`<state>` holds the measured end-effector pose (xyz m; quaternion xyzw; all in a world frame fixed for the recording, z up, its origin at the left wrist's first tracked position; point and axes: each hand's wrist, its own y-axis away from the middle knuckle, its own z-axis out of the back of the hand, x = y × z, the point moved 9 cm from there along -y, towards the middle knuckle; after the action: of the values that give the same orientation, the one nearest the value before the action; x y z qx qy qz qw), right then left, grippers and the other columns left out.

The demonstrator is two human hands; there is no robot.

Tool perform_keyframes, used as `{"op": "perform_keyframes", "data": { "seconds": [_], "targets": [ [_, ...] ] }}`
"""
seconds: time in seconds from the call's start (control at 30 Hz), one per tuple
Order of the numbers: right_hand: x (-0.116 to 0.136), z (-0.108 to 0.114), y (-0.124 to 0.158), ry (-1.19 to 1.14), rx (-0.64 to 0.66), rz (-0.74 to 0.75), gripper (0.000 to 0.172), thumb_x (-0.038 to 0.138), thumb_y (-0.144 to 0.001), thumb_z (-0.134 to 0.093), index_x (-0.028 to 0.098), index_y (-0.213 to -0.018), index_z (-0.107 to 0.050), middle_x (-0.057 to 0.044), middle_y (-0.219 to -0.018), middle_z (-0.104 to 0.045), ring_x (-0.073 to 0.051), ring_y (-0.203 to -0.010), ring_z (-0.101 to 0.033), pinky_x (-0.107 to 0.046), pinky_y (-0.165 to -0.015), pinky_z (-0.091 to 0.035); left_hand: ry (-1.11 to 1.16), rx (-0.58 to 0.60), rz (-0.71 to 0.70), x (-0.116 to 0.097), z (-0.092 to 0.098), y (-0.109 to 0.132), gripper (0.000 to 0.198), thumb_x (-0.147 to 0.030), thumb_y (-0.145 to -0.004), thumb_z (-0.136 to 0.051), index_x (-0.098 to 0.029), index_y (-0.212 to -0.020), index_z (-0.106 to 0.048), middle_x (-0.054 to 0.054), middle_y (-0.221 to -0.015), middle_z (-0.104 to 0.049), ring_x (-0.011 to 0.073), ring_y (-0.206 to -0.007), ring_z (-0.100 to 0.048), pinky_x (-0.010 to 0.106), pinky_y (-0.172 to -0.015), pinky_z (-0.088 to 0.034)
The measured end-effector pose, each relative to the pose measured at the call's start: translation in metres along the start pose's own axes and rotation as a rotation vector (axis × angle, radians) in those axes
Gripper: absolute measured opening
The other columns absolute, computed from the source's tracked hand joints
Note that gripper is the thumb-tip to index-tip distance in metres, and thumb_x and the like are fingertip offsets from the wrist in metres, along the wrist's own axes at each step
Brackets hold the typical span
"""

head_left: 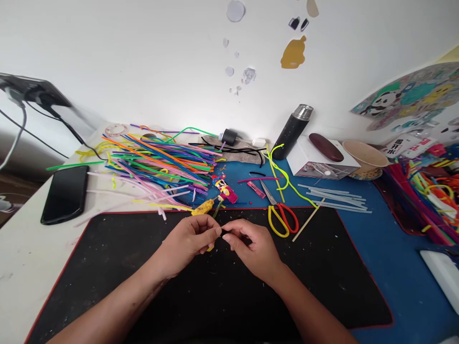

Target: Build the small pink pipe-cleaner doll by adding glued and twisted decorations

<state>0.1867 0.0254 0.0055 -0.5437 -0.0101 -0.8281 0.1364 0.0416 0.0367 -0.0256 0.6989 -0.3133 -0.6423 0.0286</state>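
Note:
Above the black mat [222, 296], my left hand [195, 236] and my right hand [251, 246] meet almost fingertip to fingertip. Both are closed in a pinch. A tiny dark piece seems to sit between the fingertips, too small against the mat to name. Partly hidden behind my left hand lies a yellow glue gun [203, 208]. Just beyond it is a small figure [226, 190] of red, white, yellow and magenta fuzzy stems. Scissors [280, 217] with one yellow and one red handle lie to the right of my right hand.
Many coloured pipe cleaners [161, 160] are heaped at the back left, near a black phone [66, 193]. Glue sticks [340, 198], a thin wooden stick [308, 220], a black flask [292, 134] and a white box [319, 160] stand or lie right. More pipe cleaners [412, 200] fill the far right.

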Motion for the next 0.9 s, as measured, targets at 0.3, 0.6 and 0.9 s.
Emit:
{"op": "perform_keyframes", "data": {
  "seconds": [0.3,0.6,0.9],
  "targets": [
    [-0.002,0.003,0.002,-0.002,-0.052,0.008,0.011,0.026,-0.095,-0.069,0.022,-0.097,-0.078,0.001,-0.069,-0.067,-0.013,-0.057,-0.058,-0.023,-0.056,-0.046,0.021,-0.024,0.007,0.004,-0.006,-0.001,0.044,-0.057,-0.077,-0.08,-0.016,-0.075,-0.063,-0.004,-0.062,-0.054,0.0075,-0.051,-0.04,0.022,-0.049,-0.026],
    [-0.008,0.002,0.002,-0.057,-0.039,-0.036,0.013,0.027,-0.094,-0.069,0.021,-0.104,-0.075,0.003,-0.067,-0.063,-0.012,-0.057,-0.058,-0.022,-0.056,-0.046,-0.006,-0.062,-0.016,0.008,-0.006,-0.004,0.042,-0.056,-0.082,-0.077,-0.017,-0.075,-0.063,-0.004,-0.06,-0.053,0.0086,-0.051,-0.041,0.022,-0.049,-0.028],
    [-0.008,0.004,0.003,-0.016,-0.052,-0.041,0.009,0.027,-0.094,-0.07,0.022,-0.099,-0.075,0.004,-0.066,-0.062,-0.012,-0.056,-0.056,-0.021,-0.054,-0.043,-0.017,-0.033,-0.014,0.011,-0.007,-0.003,0.041,-0.056,-0.085,-0.077,-0.016,-0.079,-0.068,-0.003,-0.064,-0.058,0.009,-0.053,-0.044,0.022,-0.05,-0.03]
  ]
}}
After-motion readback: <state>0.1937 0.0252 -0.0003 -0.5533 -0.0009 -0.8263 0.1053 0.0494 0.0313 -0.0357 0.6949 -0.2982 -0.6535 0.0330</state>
